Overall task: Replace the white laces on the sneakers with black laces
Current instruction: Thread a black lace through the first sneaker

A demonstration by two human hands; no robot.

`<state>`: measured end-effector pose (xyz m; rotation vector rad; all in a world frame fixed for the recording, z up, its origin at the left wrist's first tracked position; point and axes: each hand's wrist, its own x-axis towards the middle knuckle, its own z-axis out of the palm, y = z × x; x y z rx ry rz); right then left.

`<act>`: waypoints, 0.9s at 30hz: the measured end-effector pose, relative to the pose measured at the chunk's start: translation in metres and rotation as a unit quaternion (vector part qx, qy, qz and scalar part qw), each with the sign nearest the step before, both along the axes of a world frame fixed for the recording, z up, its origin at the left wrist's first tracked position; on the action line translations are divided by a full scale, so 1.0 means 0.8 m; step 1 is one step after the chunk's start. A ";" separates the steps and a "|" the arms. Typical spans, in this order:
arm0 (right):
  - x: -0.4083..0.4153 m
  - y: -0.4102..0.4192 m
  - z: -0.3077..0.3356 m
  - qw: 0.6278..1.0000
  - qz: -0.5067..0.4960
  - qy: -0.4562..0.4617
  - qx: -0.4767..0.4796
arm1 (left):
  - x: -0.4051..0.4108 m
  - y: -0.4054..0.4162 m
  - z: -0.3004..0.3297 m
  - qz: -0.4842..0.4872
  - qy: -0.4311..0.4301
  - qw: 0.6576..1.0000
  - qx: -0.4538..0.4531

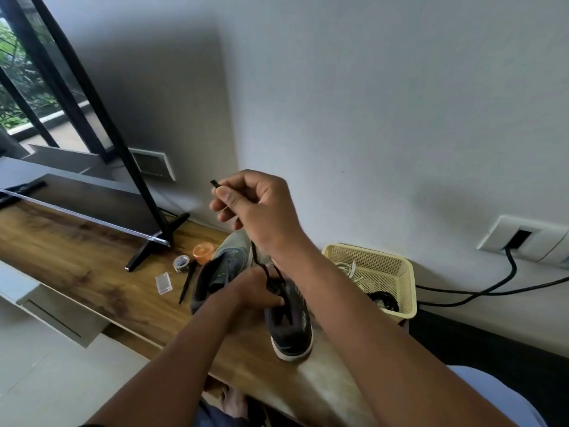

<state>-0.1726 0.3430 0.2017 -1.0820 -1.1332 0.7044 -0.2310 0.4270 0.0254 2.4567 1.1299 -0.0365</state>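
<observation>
Two dark grey sneakers lie on the wooden table [77, 266]. The nearer sneaker [291, 328] has a white sole; the other sneaker [221, 266] lies behind my left hand. My right hand [255, 208] is raised above them and pinches the tip of a black lace [261, 263], which runs taut down to the nearer sneaker's eyelets. My left hand [257, 291] presses on that sneaker at the lacing and holds it steady. A pale yellow basket [397, 272] at the right holds white laces [349, 269] and a coiled black lace [385, 300].
A television on black feet [160, 241] stands at the back left of the table. Beside the sneakers lie a tape roll [181, 264], an orange-lidded jar [203, 253], a clear plastic box [163, 283] and a black pen-like tool [187, 282]. A black cable [492, 288] runs from a wall socket.
</observation>
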 end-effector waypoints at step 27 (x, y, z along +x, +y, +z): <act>0.026 0.001 -0.016 0.998 -0.063 0.007 0.007 | 0.010 -0.049 0.033 0.002 0.014 0.995 0.102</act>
